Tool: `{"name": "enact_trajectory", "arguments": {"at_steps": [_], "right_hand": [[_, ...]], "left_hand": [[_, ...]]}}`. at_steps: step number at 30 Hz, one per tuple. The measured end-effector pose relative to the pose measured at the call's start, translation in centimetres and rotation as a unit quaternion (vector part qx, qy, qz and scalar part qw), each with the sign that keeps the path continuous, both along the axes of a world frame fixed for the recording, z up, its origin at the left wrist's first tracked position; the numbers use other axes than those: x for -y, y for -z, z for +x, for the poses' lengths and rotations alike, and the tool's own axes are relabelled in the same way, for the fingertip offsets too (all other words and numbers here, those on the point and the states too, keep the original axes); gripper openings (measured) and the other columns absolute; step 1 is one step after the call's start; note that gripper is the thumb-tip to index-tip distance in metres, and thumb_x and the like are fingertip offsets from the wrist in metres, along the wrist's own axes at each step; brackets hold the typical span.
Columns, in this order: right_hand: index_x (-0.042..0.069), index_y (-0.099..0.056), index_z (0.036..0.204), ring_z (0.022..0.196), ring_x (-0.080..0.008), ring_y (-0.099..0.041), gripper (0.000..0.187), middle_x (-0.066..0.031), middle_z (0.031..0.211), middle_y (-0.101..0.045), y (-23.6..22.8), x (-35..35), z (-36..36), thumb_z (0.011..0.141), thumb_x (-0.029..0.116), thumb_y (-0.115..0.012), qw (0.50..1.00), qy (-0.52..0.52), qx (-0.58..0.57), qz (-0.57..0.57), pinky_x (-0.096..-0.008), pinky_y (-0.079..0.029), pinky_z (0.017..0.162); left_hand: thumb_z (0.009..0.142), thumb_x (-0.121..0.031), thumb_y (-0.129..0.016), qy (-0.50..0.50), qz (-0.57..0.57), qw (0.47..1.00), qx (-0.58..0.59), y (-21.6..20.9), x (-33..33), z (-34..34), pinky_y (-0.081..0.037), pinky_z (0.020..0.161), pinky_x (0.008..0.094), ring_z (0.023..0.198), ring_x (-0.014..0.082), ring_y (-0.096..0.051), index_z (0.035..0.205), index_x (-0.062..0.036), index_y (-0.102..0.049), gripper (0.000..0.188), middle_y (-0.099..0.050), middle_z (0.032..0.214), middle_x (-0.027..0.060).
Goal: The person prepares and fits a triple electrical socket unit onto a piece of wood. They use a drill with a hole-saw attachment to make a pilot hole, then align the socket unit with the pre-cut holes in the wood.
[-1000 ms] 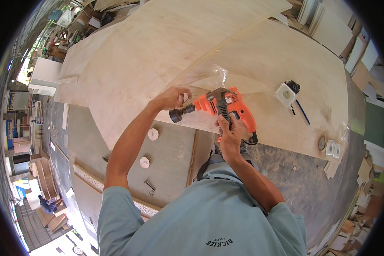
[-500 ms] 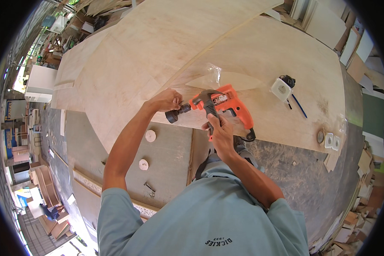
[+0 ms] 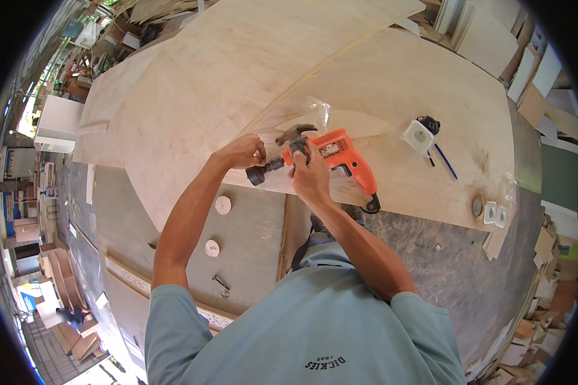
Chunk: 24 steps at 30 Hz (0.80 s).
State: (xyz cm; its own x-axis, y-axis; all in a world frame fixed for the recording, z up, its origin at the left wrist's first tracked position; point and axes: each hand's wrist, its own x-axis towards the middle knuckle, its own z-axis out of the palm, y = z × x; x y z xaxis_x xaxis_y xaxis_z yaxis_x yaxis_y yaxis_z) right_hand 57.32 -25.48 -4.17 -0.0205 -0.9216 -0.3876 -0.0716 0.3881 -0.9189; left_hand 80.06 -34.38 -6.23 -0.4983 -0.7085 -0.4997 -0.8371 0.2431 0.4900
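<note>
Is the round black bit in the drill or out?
In: the round black bit sits joined to the front of the orange drill, with no gap showing.

Mid-frame, the right hand [image 3: 313, 178] hides part of the hammer [image 3: 293, 133] and drill [image 3: 347, 157] — whether the left hand [image 3: 241, 153] holds anything is unclear. The lower edge crops the shirt [image 3: 289, 321] — a person [image 3: 74, 316], lower left, blurs.

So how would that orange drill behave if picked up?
The orange drill is probably heavy, given its bulky build. The wide dark cutter up front may pull it nose-down, and the attached black cord could drag.
</note>
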Motion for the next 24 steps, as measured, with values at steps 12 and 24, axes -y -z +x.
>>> {"name": "enact_trajectory", "arguments": {"at_steps": [12,24], "right_hand": [[0.002,-0.047,0.150,0.087,-0.0347,-0.066,0.051,-0.0199,0.100,-0.071,2.9,-0.6,1.1,0.104,0.025,-0.049,0.991,0.000,-0.070,-0.113,-0.0467,-0.050,0.082],[0.001,-0.057,0.137,0.063,-0.0161,-0.064,0.036,-0.0100,0.076,-0.063,3.5,0.9,-0.3,0.106,0.019,-0.049,0.980,-0.156,-0.082,-0.091,-0.0375,-0.052,0.062]], "left_hand": [[0.076,-0.010,-0.080,0.029,-0.044,0.999,-0.014,1.0,0.5,0.1,-0.052,0.084,0.0435,0.096,0.0342,-0.068,0.090,-0.0022,-0.082,0.016,-0.073,0.090,0.0186],[0.076,-0.014,-0.082,0.069,-0.037,0.997,-0.006,1.1,-0.1,0.7,-0.049,0.086,0.0410,0.098,0.0299,-0.064,0.085,-0.0058,-0.082,0.011,-0.069,0.088,0.0115]]}}
